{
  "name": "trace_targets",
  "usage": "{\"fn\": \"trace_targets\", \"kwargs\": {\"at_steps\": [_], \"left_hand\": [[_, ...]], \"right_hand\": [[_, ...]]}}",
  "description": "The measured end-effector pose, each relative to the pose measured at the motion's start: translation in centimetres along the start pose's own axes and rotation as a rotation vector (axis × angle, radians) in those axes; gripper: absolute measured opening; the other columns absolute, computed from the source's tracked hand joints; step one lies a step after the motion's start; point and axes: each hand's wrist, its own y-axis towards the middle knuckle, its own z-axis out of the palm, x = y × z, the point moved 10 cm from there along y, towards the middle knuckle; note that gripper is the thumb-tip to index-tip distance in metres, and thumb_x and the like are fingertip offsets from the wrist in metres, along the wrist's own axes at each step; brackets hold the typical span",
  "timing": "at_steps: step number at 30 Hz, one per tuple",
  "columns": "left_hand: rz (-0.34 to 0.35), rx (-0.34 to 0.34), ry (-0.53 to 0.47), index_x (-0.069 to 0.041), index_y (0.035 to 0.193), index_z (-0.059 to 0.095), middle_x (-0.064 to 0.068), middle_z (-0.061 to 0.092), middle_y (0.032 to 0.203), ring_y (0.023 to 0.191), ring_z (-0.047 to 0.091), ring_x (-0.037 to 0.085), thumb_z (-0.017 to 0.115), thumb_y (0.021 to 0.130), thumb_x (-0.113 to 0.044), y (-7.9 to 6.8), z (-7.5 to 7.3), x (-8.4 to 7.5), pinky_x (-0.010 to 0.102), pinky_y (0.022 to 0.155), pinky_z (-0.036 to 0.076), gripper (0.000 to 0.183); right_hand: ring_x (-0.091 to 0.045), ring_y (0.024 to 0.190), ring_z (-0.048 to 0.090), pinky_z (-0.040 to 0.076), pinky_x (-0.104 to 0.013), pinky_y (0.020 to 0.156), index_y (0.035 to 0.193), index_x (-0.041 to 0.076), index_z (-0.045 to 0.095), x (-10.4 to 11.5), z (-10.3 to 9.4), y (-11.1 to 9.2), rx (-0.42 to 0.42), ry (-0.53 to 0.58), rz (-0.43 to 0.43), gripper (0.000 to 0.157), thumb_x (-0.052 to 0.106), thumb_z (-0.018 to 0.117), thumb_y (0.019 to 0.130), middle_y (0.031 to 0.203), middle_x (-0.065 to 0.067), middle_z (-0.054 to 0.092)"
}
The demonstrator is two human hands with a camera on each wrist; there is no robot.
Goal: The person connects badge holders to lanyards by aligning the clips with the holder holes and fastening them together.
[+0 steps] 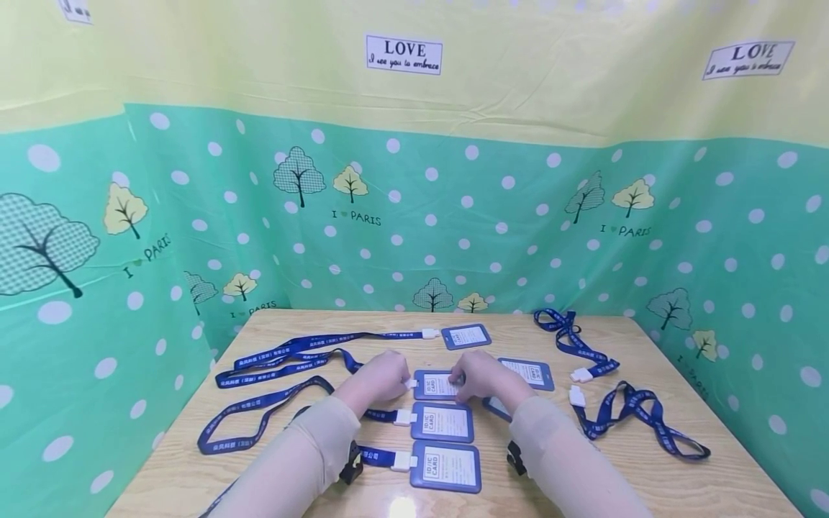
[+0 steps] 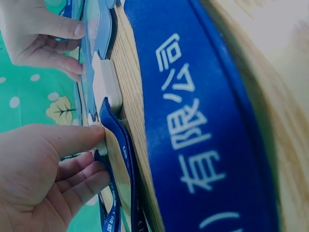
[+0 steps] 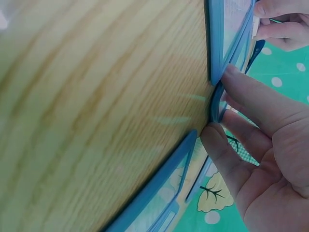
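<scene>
My left hand (image 1: 382,377) pinches a white plastic clip (image 2: 99,137) on a blue printed lanyard between thumb and fingers. That clip meets the left end of a blue ID card holder (image 1: 432,387) lying on the table. At the holder's other end, my right hand (image 1: 488,374) grips its edge with thumb and fingertips (image 3: 232,72). Nearer me lie two more card holders, a middle one (image 1: 443,423) and a front one (image 1: 453,467), each joined to a lanyard clip. Another joined card holder (image 1: 466,337) is at the back.
Two loose card holders are on the right: one (image 1: 537,374) beyond my right hand, another (image 1: 495,409) partly under my forearm. Two unattached lanyards, one at the back (image 1: 573,345) and one nearer (image 1: 637,410), lie at the right. Lanyard straps (image 1: 259,360) spread leftward over the wooden table.
</scene>
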Motion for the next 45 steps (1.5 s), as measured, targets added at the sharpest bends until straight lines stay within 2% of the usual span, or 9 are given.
{"fn": "trace_targets", "kwargs": {"at_steps": [6, 11, 16, 21, 28, 36, 42, 45], "left_hand": [[0.003, -0.004, -0.004, -0.013, 0.092, 0.080, 0.000, 0.069, 0.094, 0.078, 0.059, 0.011, 0.075, 0.091, -0.018, -0.08, -0.05, -0.04, 0.033, 0.083, 0.057, 0.007], [0.005, 0.001, -0.031, -0.014, 0.085, 0.079, -0.002, 0.067, 0.086, 0.073, 0.058, 0.011, 0.075, 0.092, -0.017, -0.10, 0.03, 0.04, 0.030, 0.076, 0.055, 0.008], [-0.003, -0.004, -0.032, -0.014, 0.089, 0.080, -0.002, 0.067, 0.091, 0.076, 0.057, 0.011, 0.075, 0.091, -0.018, -0.20, -0.09, 0.12, 0.031, 0.079, 0.055, 0.006], [0.009, -0.007, -0.030, -0.013, 0.089, 0.080, -0.002, 0.067, 0.089, 0.074, 0.057, 0.011, 0.075, 0.091, -0.017, -0.27, -0.18, 0.00, 0.029, 0.076, 0.054, 0.007], [0.016, -0.013, -0.012, -0.013, 0.092, 0.081, 0.000, 0.069, 0.096, 0.078, 0.058, 0.011, 0.076, 0.090, -0.017, -0.15, -0.24, 0.02, 0.032, 0.082, 0.056, 0.007], [0.040, -0.014, -0.022, -0.014, 0.083, 0.080, -0.003, 0.066, 0.084, 0.071, 0.056, 0.011, 0.076, 0.090, -0.016, -0.14, -0.33, -0.08, 0.029, 0.073, 0.053, 0.008], [0.008, -0.004, -0.053, -0.015, 0.087, 0.081, -0.003, 0.067, 0.088, 0.074, 0.057, 0.011, 0.076, 0.090, -0.017, -0.14, -0.15, 0.16, 0.030, 0.077, 0.054, 0.006], [-0.008, 0.001, -0.072, -0.014, 0.090, 0.081, -0.003, 0.067, 0.089, 0.075, 0.057, 0.011, 0.076, 0.091, -0.018, -0.10, -0.04, 0.33, 0.031, 0.079, 0.055, 0.006]], "right_hand": [[-0.016, 0.085, 0.061, 0.055, -0.043, 0.090, 0.105, 0.021, 0.080, 0.05, -0.10, -0.03, -0.009, -0.003, -0.002, 0.032, 0.018, 0.091, 0.075, 0.105, 0.001, 0.071], [-0.015, 0.086, 0.061, 0.055, -0.043, 0.090, 0.104, 0.021, 0.080, 0.18, -0.12, -0.13, -0.017, 0.004, -0.008, 0.032, 0.017, 0.091, 0.074, 0.108, 0.000, 0.072], [-0.015, 0.087, 0.063, 0.056, -0.043, 0.089, 0.104, 0.020, 0.080, 0.20, -0.12, -0.31, -0.021, 0.022, -0.010, 0.033, 0.017, 0.091, 0.073, 0.111, -0.001, 0.072], [-0.016, 0.088, 0.063, 0.056, -0.043, 0.089, 0.104, 0.021, 0.080, 0.12, -0.08, -0.28, -0.018, 0.014, -0.007, 0.032, 0.018, 0.091, 0.074, 0.113, -0.001, 0.072], [-0.015, 0.089, 0.062, 0.056, -0.042, 0.090, 0.105, 0.022, 0.080, 0.14, 0.07, -0.04, -0.010, -0.022, -0.023, 0.032, 0.020, 0.090, 0.076, 0.116, -0.001, 0.072], [-0.016, 0.093, 0.063, 0.055, -0.041, 0.091, 0.107, 0.021, 0.080, 0.25, -0.08, -0.20, -0.013, -0.023, -0.040, 0.033, 0.020, 0.090, 0.076, 0.119, 0.000, 0.072], [-0.018, 0.101, 0.064, 0.054, -0.044, 0.096, 0.108, 0.021, 0.080, 0.33, -0.20, -0.34, -0.017, -0.023, -0.046, 0.033, 0.021, 0.090, 0.077, 0.122, 0.000, 0.071], [-0.017, 0.097, 0.064, 0.054, -0.043, 0.094, 0.108, 0.021, 0.080, 0.27, -0.13, -0.25, -0.015, -0.024, -0.051, 0.033, 0.021, 0.090, 0.076, 0.121, 0.000, 0.071]]}}
